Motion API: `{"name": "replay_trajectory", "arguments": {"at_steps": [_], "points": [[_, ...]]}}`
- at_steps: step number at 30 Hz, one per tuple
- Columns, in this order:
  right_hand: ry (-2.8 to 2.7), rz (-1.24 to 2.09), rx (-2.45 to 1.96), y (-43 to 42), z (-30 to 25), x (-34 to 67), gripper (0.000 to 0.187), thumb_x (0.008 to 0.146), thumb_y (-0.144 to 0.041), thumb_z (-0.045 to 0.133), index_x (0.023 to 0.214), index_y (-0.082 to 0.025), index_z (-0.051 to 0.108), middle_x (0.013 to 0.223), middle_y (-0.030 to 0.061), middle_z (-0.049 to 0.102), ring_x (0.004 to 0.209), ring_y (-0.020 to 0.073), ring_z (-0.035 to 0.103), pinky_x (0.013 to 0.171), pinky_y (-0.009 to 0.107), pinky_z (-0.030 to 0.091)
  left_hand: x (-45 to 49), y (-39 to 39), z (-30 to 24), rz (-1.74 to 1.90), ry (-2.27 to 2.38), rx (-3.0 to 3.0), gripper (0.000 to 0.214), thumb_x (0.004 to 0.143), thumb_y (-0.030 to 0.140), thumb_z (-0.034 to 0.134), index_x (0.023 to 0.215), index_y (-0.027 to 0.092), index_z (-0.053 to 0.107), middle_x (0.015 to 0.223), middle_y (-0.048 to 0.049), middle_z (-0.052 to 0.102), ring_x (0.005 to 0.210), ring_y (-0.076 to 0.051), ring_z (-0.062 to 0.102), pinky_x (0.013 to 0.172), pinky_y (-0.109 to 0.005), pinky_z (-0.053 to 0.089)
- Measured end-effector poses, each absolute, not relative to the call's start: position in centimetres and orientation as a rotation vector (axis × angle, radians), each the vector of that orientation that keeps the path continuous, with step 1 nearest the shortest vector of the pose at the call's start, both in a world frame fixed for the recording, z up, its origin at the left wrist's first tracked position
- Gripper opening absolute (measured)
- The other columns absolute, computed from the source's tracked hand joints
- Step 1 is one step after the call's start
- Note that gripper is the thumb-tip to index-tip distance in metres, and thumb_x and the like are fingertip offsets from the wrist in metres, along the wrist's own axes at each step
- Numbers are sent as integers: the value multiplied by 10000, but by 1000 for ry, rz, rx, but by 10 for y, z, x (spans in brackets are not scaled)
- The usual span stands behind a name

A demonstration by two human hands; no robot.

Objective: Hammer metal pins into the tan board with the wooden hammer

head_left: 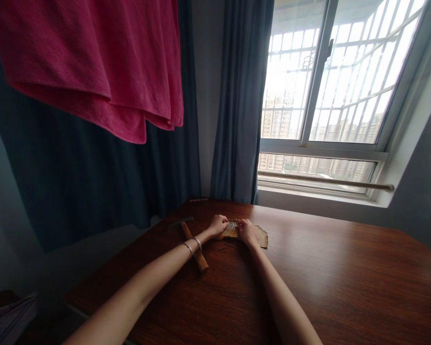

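Note:
A yellowish, board-like piece with a row of thin upright pegs, perhaps nails, (232, 231) lies on the table between my hands. My left hand (218, 225) is closed at its left end, fingers pinched by the pegs. At the right end, my right hand (247, 231) is pinched closed near the top of the row. What exactly sits between the fingertips is too small to make out. A beige, dotted flat piece (262, 237) sticks out to the right of my right hand. Two thin dark nail-like sticks, one of them a loose stick (221, 248), rest just in front.
Under my left forearm lies a hammer with a wooden handle (201, 263), its head to the far left. The brown wooden table (330, 287) reaches a barred window (323, 115). Dark blue curtains (237, 105) hang behind, and a pink towel (93, 67) hangs at upper left.

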State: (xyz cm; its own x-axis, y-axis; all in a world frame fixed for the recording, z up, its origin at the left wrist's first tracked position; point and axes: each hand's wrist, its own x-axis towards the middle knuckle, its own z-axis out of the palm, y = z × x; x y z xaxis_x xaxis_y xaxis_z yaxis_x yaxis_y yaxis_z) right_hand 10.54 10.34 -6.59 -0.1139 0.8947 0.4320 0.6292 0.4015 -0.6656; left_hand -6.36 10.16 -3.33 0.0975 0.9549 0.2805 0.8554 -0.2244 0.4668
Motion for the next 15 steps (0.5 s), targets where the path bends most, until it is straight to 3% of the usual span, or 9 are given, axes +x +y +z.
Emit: {"name": "replay_trajectory", "arguments": {"at_steps": [4,9,15], "points": [[-1819,464,-1330,104,-62,108,252,865,-346,482,1010,-155,558,968,41,600,814,146,582,733,351,491,-63,101,-28,881,1807,2166,192,757,261,508,805,151,657,741,-53,661,662,-139,584,616,-228,396],[-1933,555,-1255,101,-45,119,264,854,-372,485,891,-140,605,838,26,631,738,132,590,676,298,485,-66,97,-15,877,1756,2128,214,765,274,486,833,134,633,753,-54,650,665,-138,583,612,-226,412],[-2241,613,-1101,78,-31,132,168,588,-367,719,631,-208,686,602,-23,625,602,133,553,572,228,404,-87,76,11,329,1377,2195,245,650,346,590,757,137,659,652,-7,614,570,-129,530,515,-210,387]]}}
